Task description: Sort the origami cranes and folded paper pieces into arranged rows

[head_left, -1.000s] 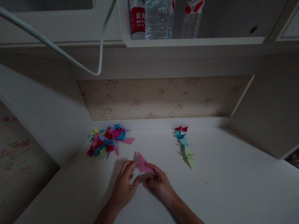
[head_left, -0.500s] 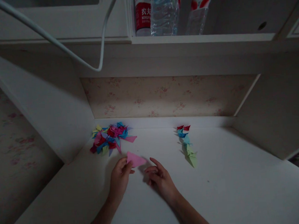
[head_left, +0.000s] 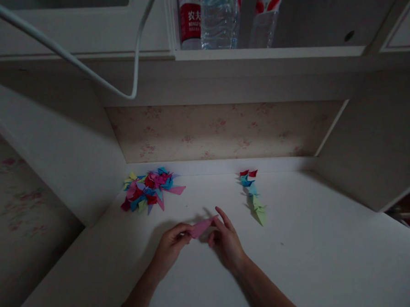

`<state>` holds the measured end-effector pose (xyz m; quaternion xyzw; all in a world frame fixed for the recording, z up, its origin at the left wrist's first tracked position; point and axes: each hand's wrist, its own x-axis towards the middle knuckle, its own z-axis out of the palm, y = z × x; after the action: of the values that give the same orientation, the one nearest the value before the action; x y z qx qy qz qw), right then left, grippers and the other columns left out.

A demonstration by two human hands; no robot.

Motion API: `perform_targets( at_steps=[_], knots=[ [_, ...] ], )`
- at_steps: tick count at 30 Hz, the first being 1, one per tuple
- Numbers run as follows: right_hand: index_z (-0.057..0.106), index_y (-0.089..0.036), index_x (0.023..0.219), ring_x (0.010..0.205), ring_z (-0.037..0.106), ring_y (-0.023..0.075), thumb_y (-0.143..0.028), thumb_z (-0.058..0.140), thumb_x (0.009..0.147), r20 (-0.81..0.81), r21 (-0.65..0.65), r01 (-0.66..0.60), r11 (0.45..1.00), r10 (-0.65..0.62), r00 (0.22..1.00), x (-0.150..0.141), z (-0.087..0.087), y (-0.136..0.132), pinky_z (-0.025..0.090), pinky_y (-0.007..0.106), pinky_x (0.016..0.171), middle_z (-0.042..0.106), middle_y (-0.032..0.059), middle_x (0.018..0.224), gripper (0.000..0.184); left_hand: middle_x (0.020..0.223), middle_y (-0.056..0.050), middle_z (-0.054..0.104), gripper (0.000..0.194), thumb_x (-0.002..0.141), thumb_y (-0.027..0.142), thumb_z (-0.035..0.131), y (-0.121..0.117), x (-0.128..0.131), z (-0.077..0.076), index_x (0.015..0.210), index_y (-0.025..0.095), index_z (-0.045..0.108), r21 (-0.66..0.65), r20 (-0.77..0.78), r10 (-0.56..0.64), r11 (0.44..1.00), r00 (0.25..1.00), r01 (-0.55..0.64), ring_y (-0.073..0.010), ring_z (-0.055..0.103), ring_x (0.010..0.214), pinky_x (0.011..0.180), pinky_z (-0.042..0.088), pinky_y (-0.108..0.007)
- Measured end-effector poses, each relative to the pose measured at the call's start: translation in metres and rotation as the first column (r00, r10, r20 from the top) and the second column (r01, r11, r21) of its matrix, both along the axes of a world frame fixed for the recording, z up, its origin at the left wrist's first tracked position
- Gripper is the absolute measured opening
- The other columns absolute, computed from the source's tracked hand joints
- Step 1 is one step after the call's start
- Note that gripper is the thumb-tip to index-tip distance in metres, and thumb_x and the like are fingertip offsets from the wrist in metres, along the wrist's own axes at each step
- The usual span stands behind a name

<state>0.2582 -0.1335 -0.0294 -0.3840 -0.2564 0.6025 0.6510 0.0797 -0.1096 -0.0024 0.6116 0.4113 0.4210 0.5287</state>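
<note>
Near edge of worktop first: left hand has a pinch grip on the pink paper, held just above the surface. Change: half a second ago the right hand was off the paper; now its fingertips meet the right tip, so the piece spans both hands, likely mid-shaping. Right grip: can't tell if clenched; fingers hide that tip. Farther: green folded paper in a row at right, multicolored paper pile at left, cable above, bottles on shelf.
</note>
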Motion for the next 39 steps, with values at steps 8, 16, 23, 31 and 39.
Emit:
perform_targets(
  at_steps=[8,16,23,31,39],
  knots=[
    [0.023,-0.029,0.141,0.041,0.051,0.0089,-0.038,0.072,0.074,0.094,0.047,0.095,0.994,-0.099,0.991,0.010,-0.001,-0.021,0.036,0.023,0.042,0.064,-0.0025,0.080,0.084,0.084,-0.006,0.070,0.027,0.075,0.031,0.057,-0.006,0.003,-0.002,0.089,0.015,0.073,-0.144,0.095,-0.042,0.988,0.995,0.055,-0.0186,0.061,0.073,0.068,0.049,-0.029],
    [0.063,-0.023,0.089,0.055,0.054,0.0113,-0.033,0.049,0.088,0.755,0.144,-0.184,0.972,0.012,0.656,0.013,-0.006,-0.057,0.039,0.022,0.053,0.064,-0.0007,0.070,0.017,0.076,-0.004,0.069,0.040,0.077,0.039,0.063,-0.003,0.040,0.018,0.109,0.015,0.064,0.053,-0.161,-0.052,0.997,0.986,0.061,-0.0140,0.059,0.062,0.054,0.046,-0.022],
    [0.061,-0.021,0.074,0.069,0.064,0.0172,-0.025,0.051,0.080,0.970,0.126,-0.510,0.851,-0.214,-0.118,0.006,-0.004,-0.067,0.044,0.027,0.069,0.071,0.0006,0.077,0.013,0.084,-0.008,0.069,0.036,0.077,0.036,0.060,-0.018,0.127,0.048,0.104,0.011,0.064,-0.059,-0.245,-0.368,0.929,0.897,0.365,-0.0113,0.056,0.057,0.046,0.042,-0.020],
    [0.060,-0.020,0.093,0.085,0.067,0.0248,-0.023,0.053,0.075,0.958,0.206,-0.487,0.849,-0.276,-0.075,0.010,-0.012,-0.064,0.048,0.031,0.073,0.072,0.0053,0.097,0.020,0.058,-0.002,0.065,0.023,0.069,0.023,0.054,-0.003,0.213,-0.002,0.081,0.011,0.069,-0.143,-0.619,-0.407,0.900,0.672,0.413,-0.0108,0.056,0.047,0.045,0.041,-0.019],
    [0.059,-0.023,0.092,0.089,0.065,0.0244,-0.023,0.048,0.077,0.959,0.222,-0.512,0.830,-0.281,-0.039,0.009,-0.017,-0.062,0.048,0.032,0.071,0.071,0.0027,0.098,0.018,0.053,-0.001,0.064,0.020,0.064,0.030,0.058,0.003,0.230,-0.006,0.069,0.017,0.072,-0.035,-0.773,-0.251,0.934,0.582,0.356,-0.0119,0.055,0.044,0.045,0.036,-0.021]
  ],
)
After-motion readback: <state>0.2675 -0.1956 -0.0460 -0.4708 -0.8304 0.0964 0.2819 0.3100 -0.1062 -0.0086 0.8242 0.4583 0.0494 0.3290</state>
